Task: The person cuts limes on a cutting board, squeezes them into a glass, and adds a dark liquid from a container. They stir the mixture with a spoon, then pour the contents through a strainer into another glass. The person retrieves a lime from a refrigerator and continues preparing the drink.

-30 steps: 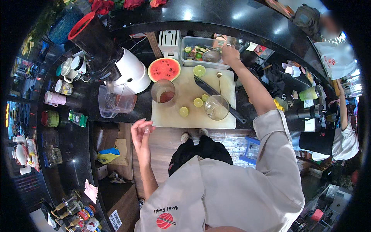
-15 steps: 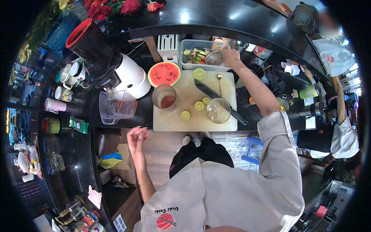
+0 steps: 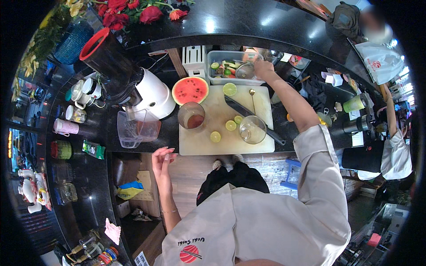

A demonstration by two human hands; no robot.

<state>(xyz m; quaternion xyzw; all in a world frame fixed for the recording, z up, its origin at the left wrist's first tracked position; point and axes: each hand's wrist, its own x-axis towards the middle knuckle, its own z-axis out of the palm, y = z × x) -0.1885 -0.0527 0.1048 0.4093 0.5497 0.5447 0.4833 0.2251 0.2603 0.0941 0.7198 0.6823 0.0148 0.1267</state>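
My right hand (image 3: pixel 264 69) reaches to the far side of the counter and closes at the edge of a small round strainer (image 3: pixel 245 71). The strainer sits over the right part of a clear plastic tub (image 3: pixel 213 81) holding fruit peels and scraps; its handle is hidden by my fingers. My left hand (image 3: pixel 163 158) hovers off the counter's front edge, fingers loosely bent and apart, nothing visible in it. On the white cutting board (image 3: pixel 199 144) are a tumbler with some reddish liquid (image 3: pixel 191 116), an emptier-looking glass (image 3: pixel 253 130), a knife (image 3: pixel 242 106), a long spoon (image 3: pixel 253 98) and several lime halves (image 3: pixel 230 89).
A watermelon half (image 3: pixel 190 90) rests at the board's far left corner. Left of it stand a white and black juicer (image 3: pixel 153 95) and a clear plastic jug (image 3: pixel 133 133). A white slotted block (image 3: pixel 194 60) is beside the tub. Another person (image 3: pixel 395 153) is at far right.
The whole view has shifted slightly, so the counter sits a little lower. My right hand stays at the strainer over the tub. My left hand keeps hovering by the front edge.
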